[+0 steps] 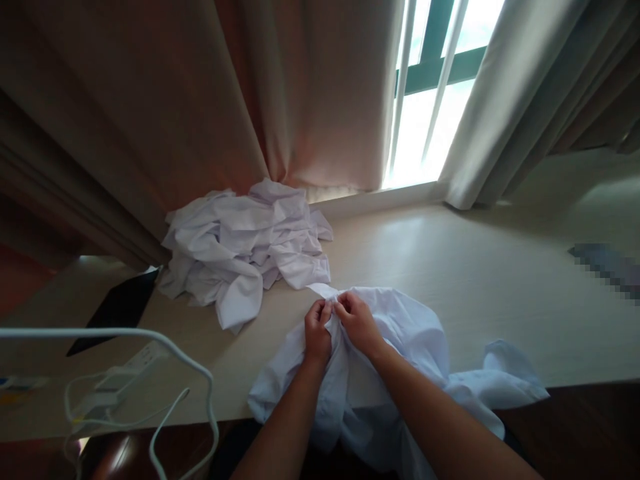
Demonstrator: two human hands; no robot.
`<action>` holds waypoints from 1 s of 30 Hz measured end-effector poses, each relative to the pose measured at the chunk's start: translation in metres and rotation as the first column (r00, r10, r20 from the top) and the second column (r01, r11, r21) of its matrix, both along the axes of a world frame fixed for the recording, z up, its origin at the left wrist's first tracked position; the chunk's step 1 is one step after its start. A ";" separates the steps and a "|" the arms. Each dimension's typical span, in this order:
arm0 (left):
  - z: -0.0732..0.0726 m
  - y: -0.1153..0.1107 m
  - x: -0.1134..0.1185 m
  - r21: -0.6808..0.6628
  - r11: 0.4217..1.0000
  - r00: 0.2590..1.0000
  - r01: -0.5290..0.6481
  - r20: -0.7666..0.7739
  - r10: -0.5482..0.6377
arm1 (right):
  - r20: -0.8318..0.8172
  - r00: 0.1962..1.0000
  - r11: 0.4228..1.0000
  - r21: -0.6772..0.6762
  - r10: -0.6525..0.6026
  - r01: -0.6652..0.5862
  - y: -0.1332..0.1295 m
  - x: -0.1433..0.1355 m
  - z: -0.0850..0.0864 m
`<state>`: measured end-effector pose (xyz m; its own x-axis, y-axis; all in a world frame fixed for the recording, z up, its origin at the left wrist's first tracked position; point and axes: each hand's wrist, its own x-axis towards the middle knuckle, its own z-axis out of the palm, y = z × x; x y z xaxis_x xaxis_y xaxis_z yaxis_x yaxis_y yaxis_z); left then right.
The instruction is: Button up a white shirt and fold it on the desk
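A white shirt [407,327] lies spread over the table's front edge, one sleeve reaching to the right and its lower part hanging down. Near its collar, my left hand [319,330] pinches the fabric between thumb and fingers. Right beside it, my right hand [356,320] grips the same spot, fingertips nearly touching those of the left. Whatever small part sits between the fingertips is hidden. Behind and to the left rests a crumpled heap of white garments [245,233], apart from my hands.
The pale table [500,287] runs along a window with long curtains [320,93]. On the left are a black flat object [117,307], a power strip [140,360] and a white cable [200,373] looping in front. A blurred-out object [607,267] lies far right.
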<state>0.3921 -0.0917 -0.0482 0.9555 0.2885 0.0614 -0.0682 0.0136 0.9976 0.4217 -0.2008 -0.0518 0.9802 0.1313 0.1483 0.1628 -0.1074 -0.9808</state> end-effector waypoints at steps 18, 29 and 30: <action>-0.025 0.019 0.028 -0.147 0.987 0.996 0.058 -0.060 -0.067 | -0.027 0.992 0.989 0.094 0.120 -0.117 0.012 0.027 -0.029; -0.027 0.021 0.028 -0.182 0.981 0.996 0.067 -0.053 -0.078 | -0.024 0.996 0.990 0.113 0.089 -0.086 0.016 0.023 -0.031; -0.027 0.021 0.028 -0.180 0.981 0.995 0.066 -0.060 -0.078 | -0.025 0.996 0.991 0.108 0.087 -0.084 0.016 0.023 -0.031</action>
<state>0.4202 -0.0705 -0.0756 0.9744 0.2196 -0.0489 0.0056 0.1935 0.9811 0.4443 -0.1848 -0.0828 0.9701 0.2000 0.1373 0.1378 0.0115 -0.9904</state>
